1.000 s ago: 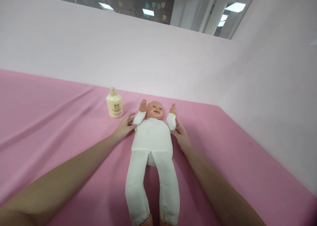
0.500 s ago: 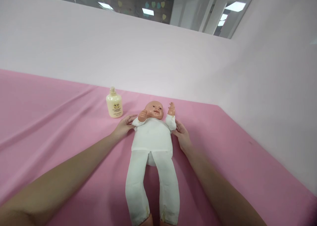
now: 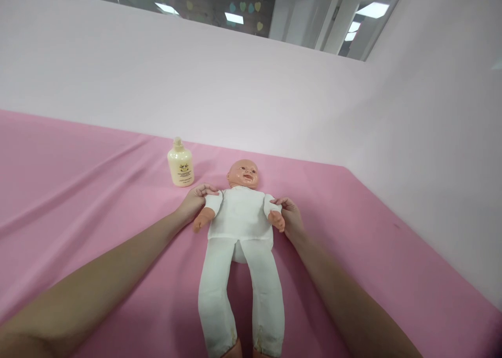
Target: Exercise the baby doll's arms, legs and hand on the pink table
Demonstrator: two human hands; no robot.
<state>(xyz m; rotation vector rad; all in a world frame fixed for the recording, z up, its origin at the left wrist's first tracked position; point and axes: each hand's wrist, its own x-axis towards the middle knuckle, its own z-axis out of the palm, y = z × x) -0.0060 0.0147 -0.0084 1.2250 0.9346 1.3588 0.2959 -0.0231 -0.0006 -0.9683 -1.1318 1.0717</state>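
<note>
A baby doll [image 3: 240,214] with a bald head and a white cloth body lies face up, its legs towards me. My left hand [image 3: 196,200] is closed on the white sleeve of the doll's arm [image 3: 214,201] at the left, thumb and fingers at the upper arm. At the other side my right hand [image 3: 291,216] grips the doll's arm [image 3: 270,206] at the right in the same way. Both doll arms point down beside the torso, their bare plastic hands free of my fingers. The doll's feet are cut off by the lower edge of the view.
A pale yellow bottle [image 3: 181,165] with a dark printed label stands upright beyond my left hand. Pink cloth [image 3: 98,185], creased at the left, covers the surface. White walls [image 3: 204,91] rise behind and at the right, with a mirror or window [image 3: 219,2] above.
Both doll arms have swung from raised beside the head to lowered along the torso. My fingers have moved from beside the arms onto the sleeves. The bottle stays put.
</note>
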